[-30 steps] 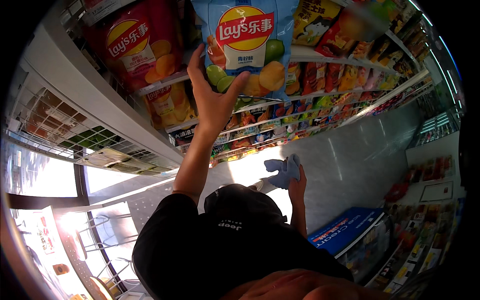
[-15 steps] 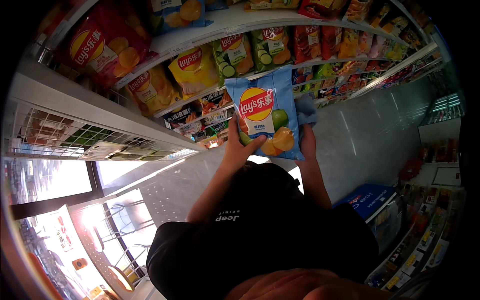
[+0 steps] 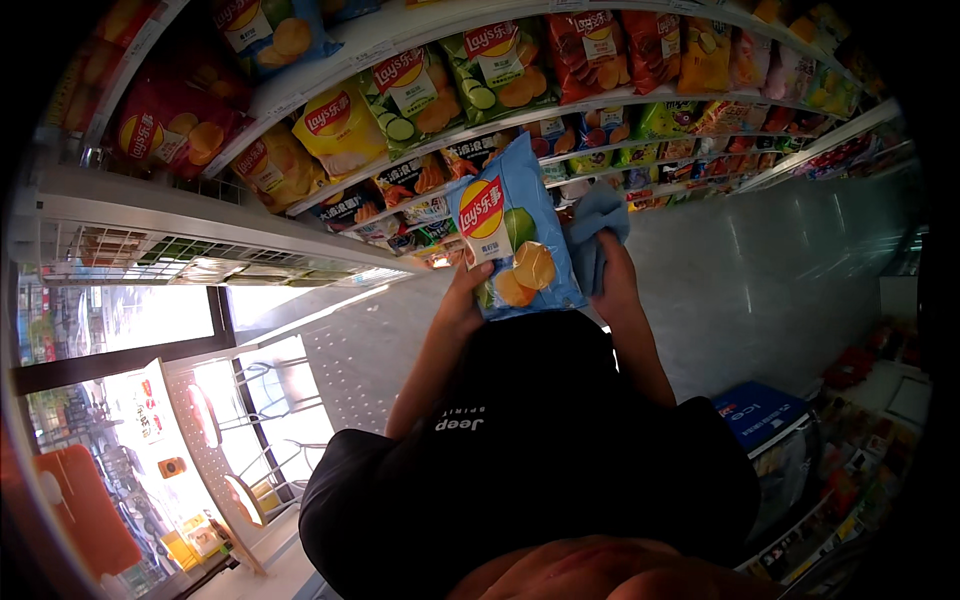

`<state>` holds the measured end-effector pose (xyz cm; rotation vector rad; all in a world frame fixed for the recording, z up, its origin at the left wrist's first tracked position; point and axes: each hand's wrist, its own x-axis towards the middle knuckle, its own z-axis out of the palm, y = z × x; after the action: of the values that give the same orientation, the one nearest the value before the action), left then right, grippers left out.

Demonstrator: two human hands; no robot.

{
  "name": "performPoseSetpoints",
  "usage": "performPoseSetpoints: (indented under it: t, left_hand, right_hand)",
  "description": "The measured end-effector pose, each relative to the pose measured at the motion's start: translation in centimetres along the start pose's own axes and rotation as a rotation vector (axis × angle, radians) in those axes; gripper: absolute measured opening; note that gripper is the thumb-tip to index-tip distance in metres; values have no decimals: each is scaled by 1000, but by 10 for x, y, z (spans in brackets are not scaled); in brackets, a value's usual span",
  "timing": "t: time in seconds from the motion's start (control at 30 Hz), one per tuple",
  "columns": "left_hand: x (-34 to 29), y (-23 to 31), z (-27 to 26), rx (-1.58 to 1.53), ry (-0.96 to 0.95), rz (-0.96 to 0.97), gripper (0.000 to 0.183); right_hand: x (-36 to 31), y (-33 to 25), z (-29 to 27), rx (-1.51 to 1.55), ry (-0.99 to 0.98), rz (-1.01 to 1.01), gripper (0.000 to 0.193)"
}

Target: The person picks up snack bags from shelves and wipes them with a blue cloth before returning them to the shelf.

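Observation:
A light-blue bag of potato chips [image 3: 535, 268], printed with a lime and chips, is held up before my chest, its top tilted to the right. My left hand [image 3: 467, 292] grips its lower left edge, the thumb lying over the front. Beside the bag's right edge, my right hand [image 3: 612, 272] is closed around a crumpled blue-grey cloth [image 3: 598, 222]. Part of that cloth is hidden behind the bag. Whether the right fingers also touch the bag cannot be seen.
Shelves ahead hold green chip bags [image 3: 496, 68], a yellow bag [image 3: 338, 128], red bags [image 3: 588, 58] and smaller snack packs. A wire rack [image 3: 130, 255] stands at the left, near a bright window. A blue-topped freezer [image 3: 760, 415] sits on the right, beside grey floor [image 3: 700, 290].
The chip bag has tilted and turned, and my right hand has come away from its edge, showing more of the cloth. The view has shifted, so the shelves appear further left.

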<state>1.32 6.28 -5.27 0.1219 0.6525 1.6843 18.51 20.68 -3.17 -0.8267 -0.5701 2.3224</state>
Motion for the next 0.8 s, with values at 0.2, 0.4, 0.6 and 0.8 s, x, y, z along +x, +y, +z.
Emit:
performPoseSetpoints:
  t: [0.2, 0.4, 0.6, 0.8]
  left_hand:
    - [20, -37, 26, 287, 136, 106, 54]
    - [19, -52, 45, 288, 235, -7, 53]
    - [22, -72, 30, 203, 307, 170, 50]
    - [14, -65, 32, 148, 361, 225, 56]
  right_hand:
    - [3, -55, -27, -442, 331, -475, 40]
    - [5, -62, -16, -1408, -191, -1110, 36]
    - [6, -30, -22, -1514, -328, -987, 52]
    - [-6, -23, -32, -1456, -605, -1004, 47]
